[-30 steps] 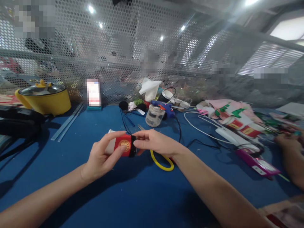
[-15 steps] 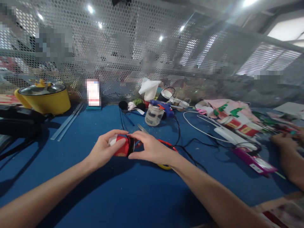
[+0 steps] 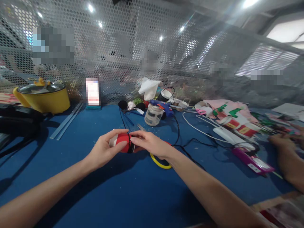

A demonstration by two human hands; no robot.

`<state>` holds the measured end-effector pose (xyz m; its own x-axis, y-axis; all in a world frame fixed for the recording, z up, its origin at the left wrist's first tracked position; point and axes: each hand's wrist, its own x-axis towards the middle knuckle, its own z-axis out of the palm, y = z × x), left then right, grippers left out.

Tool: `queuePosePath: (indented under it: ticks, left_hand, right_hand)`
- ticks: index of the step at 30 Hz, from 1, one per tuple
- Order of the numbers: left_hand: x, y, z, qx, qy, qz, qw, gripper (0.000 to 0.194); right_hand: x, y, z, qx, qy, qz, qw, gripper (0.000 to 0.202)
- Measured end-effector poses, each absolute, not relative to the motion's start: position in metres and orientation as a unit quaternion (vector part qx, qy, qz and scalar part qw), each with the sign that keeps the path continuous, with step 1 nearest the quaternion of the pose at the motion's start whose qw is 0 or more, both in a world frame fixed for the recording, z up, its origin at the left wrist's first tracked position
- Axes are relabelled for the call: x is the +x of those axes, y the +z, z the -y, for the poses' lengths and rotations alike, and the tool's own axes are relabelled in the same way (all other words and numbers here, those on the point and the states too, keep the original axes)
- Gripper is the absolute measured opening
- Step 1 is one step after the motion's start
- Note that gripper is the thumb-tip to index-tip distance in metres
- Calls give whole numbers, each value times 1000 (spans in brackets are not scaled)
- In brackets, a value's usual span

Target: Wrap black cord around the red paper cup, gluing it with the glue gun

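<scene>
One red-and-white cup (image 3: 122, 138) lies sideways between both hands above the table (image 3: 114, 193), left hand (image 3: 101, 147) fingers clamped round its body, right hand (image 3: 152, 144) fingers pinching its black end (image 3: 130, 147); presumably light, thin-walled, crushable, best gripped gently mid-body.

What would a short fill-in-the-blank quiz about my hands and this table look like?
The left hand and right hand both touch a cup, whose middle band is ____.
The lidded pot stands toward the table's far ____ corner.
The scissors' loop showing beside the right wrist is ____.
Missing words: red; left; yellow.
</scene>
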<state>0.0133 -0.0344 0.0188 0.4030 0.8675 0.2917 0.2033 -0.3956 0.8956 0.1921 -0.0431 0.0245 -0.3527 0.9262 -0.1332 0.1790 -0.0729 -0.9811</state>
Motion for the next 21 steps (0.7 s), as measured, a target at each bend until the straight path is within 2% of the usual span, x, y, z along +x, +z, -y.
queuePosePath:
  ticks: [4, 6, 8, 11, 14, 15, 18, 21]
  left_hand:
    - [14, 21, 33, 656, 375, -364, 544, 31]
    - [14, 22, 33, 631, 367, -370, 574, 26]
    - [13, 21, 33, 623, 366, -388, 572, 24]
    - [13, 20, 32, 629, 360, -411, 553, 24]
    - [16, 20, 32, 643, 349, -427, 531, 25]
    - [18, 20, 32, 647, 348, -432, 523, 26]
    - [22, 20, 33, 648, 364, -438, 505, 26]
    - [23, 20, 35, 637, 384, -450, 496, 27]
  right_hand:
    - [192, 23, 44, -462, 540, 645, 280, 51]
    - [193, 27, 44, -479, 488, 676, 276, 51]
    - [199, 38, 43, -522, 374, 696, 320, 40]
    - [222, 64, 35, -583, 190, 662, 431, 20]
    - [255, 83, 18, -634, 58, 578, 510, 19]
    - [265, 86, 10, -656, 59, 547, 517, 20]
    - [287, 81, -11, -684, 267, 483, 477, 30]
    - [294, 69, -26, -669, 381, 460, 442, 32]
